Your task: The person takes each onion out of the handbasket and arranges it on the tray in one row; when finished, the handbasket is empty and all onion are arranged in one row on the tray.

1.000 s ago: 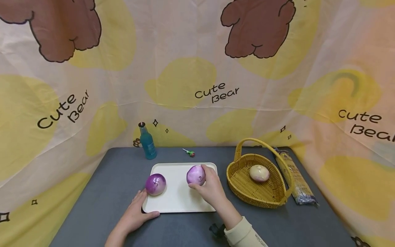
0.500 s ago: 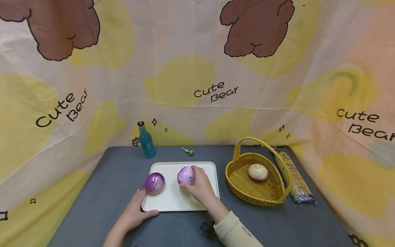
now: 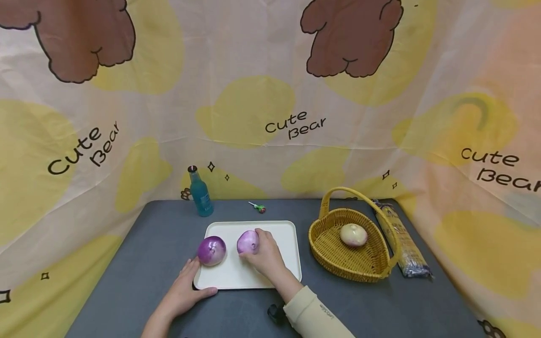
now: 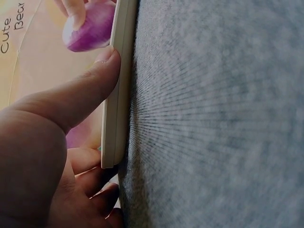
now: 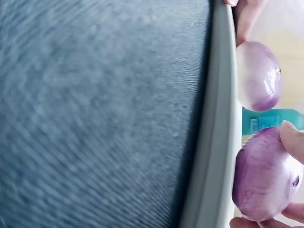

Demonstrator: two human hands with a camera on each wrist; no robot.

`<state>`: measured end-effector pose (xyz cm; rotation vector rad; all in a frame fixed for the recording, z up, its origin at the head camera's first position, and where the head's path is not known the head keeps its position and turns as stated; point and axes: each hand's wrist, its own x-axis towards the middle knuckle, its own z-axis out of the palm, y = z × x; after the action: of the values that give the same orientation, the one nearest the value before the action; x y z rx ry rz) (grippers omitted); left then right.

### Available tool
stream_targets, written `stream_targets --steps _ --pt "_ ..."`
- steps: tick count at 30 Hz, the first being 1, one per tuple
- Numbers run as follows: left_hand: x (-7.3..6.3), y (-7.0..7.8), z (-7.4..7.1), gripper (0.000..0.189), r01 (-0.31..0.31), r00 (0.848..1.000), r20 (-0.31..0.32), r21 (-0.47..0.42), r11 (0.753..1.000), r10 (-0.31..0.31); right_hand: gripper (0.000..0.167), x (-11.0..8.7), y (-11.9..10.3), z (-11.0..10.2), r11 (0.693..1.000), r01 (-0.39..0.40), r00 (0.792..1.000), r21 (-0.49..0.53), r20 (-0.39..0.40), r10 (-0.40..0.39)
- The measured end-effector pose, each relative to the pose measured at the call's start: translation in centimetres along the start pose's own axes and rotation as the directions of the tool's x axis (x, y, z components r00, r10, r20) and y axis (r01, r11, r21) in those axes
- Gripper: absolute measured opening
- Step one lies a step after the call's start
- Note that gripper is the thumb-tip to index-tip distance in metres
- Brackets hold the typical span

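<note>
In the head view, my right hand (image 3: 267, 255) grips a purple onion (image 3: 247, 242) over the middle of the white tray (image 3: 236, 278). The right wrist view shows the thumb on one side of this onion (image 5: 266, 178) and fingertips on the other. A second purple onion (image 3: 212, 250) rests at the tray's left side, apart from the held one. My left hand (image 3: 182, 291) holds the tray's near left corner. Its thumb (image 4: 90, 88) lies on the front rim in the left wrist view, with the other fingers bent around the left side.
A yellow wicker basket (image 3: 351, 272) with a tall handle stands right of the tray, with a pale onion (image 3: 353, 235) inside. Beside it lies a long yellow packet (image 3: 403, 241). A blue bottle (image 3: 201, 195) and a lollipop (image 3: 258, 207) are behind the tray.
My right hand has moved left across the tray with its onion, closer to the second onion. The left hand has kept its place at the tray's corner.
</note>
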<state>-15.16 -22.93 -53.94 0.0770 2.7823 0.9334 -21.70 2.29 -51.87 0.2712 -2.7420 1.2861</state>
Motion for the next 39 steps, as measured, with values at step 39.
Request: stream_targets --steps 39 --pt "-0.1 -0.12 -0.04 0.118 -0.02 1.0 -0.018 0.013 1.0 0.021 0.092 0.24 -0.03 1.0 0.997 0.0 0.997 -0.076 0.08 0.006"
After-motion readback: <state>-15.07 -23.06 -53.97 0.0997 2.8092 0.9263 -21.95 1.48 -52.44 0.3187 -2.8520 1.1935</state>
